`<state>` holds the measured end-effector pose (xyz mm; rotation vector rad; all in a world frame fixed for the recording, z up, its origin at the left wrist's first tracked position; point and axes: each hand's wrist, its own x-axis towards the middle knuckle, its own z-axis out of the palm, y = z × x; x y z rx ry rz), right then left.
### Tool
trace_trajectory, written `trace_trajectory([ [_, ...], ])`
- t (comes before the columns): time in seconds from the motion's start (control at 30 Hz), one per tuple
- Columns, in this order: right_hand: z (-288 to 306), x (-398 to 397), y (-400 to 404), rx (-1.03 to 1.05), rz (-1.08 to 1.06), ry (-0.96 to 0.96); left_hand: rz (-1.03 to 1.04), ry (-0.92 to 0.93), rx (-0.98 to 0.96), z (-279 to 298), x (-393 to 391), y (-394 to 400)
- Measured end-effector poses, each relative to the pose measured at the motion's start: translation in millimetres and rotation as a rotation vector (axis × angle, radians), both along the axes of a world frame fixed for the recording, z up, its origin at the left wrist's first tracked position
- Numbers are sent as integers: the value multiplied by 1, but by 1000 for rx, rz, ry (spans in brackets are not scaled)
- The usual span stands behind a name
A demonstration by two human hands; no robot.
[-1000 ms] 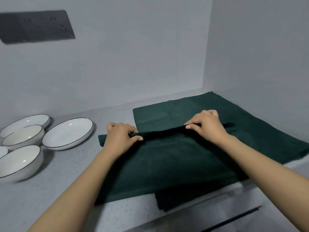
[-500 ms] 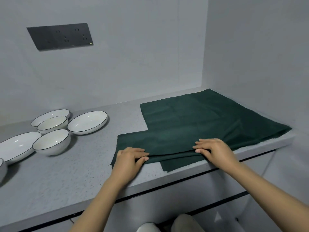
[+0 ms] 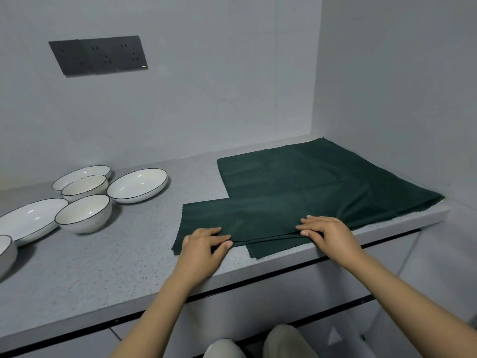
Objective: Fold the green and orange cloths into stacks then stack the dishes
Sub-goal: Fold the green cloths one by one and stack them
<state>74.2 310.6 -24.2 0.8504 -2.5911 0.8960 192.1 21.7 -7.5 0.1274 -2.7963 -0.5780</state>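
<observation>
A grey speckled desk (image 3: 108,264) fills the lower half of the view, seen from above by the person working at it. A dark green cloth (image 3: 296,192) lies spread on the desk in the corner where two grey walls meet. Its near part is folded over into a long strip (image 3: 242,220) that sticks out past the cloth's left edge. Another layer peeks out below the strip at the desk's front edge; how many layers lie there is hard to make out.

The left hand (image 3: 204,250) pinches the near left corner of the strip, thumb and fingers curled onto the fabric. The right hand (image 3: 327,235) grips the strip's near edge further right, fingers bent over the fold, their tips partly tucked into it.

Left of the cloth, well apart from it, stand white dishes with thin dark rims: a wide shallow bowl (image 3: 137,185), two deeper bowls (image 3: 84,187) (image 3: 84,213), a plate (image 3: 81,174) half hidden behind the farther bowl, a large plate (image 3: 28,220) cut off by the frame's edge, and a sliver of another bowl (image 3: 7,250). No orange cloth is visible.

A dark socket panel (image 3: 98,55) sits on the wall above the dishes.
</observation>
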Motion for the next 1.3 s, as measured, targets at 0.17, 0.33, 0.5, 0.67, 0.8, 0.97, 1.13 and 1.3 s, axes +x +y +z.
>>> trace_trajectory([
  [0.17, -2, 2, 0, 22, -126, 299, 23, -2, 22, 12, -16, 13],
  [0.33, -3, 8, -5, -94, -140, 305, -16, 20, 35, 22, -48, 36],
  [0.5, -10, 8, -6, -76, -156, 353, -29, -108, -34, 26, -99, 65],
  [0.67, -14, 8, -6, -78, -187, 417, -29, -285, -113, 21, -133, 83],
  [0.8, -16, 9, -6, -111, -214, 416, -2, -352, -234, 8, -136, 92],
  [0.97, -9, 11, -17, -140, -267, 379, 9, -348, -257, 3, -135, 90],
  [1.13, 7, 2, -16, -67, -410, 67, 8, -326, -260, 2, -136, 88],
  [1.3, 9, -10, 17, 125, -590, -16, 11, -321, -260, 0, -136, 88],
])
